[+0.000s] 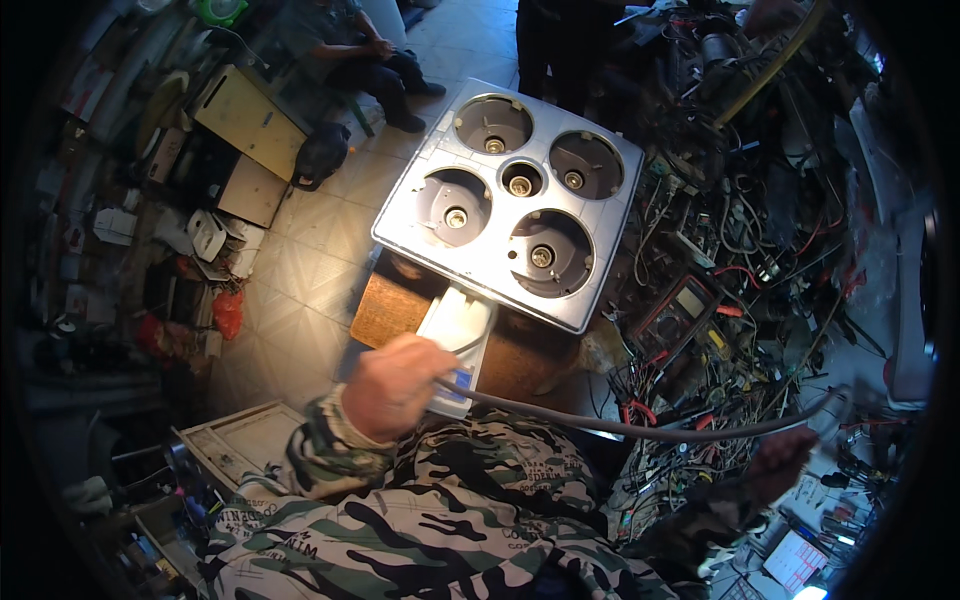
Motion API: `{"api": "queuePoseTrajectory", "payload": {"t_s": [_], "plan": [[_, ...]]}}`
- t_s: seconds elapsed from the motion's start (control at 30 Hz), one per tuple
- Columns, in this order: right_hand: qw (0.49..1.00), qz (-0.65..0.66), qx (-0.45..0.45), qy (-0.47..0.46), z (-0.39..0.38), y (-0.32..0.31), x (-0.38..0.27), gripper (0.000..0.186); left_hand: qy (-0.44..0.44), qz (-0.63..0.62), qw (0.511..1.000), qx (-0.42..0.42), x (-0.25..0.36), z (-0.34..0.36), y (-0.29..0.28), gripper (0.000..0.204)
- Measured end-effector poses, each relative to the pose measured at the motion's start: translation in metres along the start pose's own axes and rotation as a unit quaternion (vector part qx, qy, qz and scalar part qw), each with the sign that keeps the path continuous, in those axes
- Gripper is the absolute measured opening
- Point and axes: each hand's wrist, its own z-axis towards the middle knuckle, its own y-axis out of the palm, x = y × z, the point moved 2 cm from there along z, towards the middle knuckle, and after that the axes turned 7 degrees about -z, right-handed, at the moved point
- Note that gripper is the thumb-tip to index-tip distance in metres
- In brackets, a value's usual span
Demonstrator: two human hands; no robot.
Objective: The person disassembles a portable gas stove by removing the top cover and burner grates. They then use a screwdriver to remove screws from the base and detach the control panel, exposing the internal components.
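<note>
My left hand (393, 385) is closed around a thick grey cable (640, 432) in front of my lap. From my fist the cable runs in a long sag to the right and curves up at its far bend. Below that bend is my right hand (785, 465), dark and blurred; its fingers cannot be made out. Just beyond my left hand, a white box with a blue label (468, 338) reaches under a square silver metal housing (508, 222). The housing has four large round recesses and a smaller middle one, each with a lamp socket.
The housing rests on a brown wooden support (392, 308). Tangled wires and a multimeter (680, 312) crowd the right side. At left are an open drawer (250, 440), boxes and a red bag (228, 312). One person sits (370, 60) at the back; another stands beyond the housing.
</note>
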Motion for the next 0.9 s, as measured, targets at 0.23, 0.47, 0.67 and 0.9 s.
{"api": "queuePoseTrajectory", "payload": {"t_s": [0.23, 0.47, 0.67, 0.9], "plan": [[0.957, -0.264, -0.013, 0.117, -0.002, 0.11, 0.124, 0.024, -0.316, -0.13, 0.85, 0.402, -0.111, -0.115, -0.059, 0.022], [0.789, -0.253, -0.516, 0.215, -0.018, 0.263, 0.195, 0.028, -0.375, -0.093, 0.729, 0.564, -0.214, -0.275, -0.101, 0.034], [0.619, -0.276, -0.715, 0.169, -0.104, 0.352, 0.279, 0.024, -0.558, -0.241, 0.718, 0.338, -0.262, -0.407, 0.008, 0.014], [0.436, -0.501, -0.737, 0.123, -0.125, 0.318, 0.35, 0.022, -0.764, -0.481, 0.391, 0.178, -0.192, -0.433, 0.073, 0.015]]}}
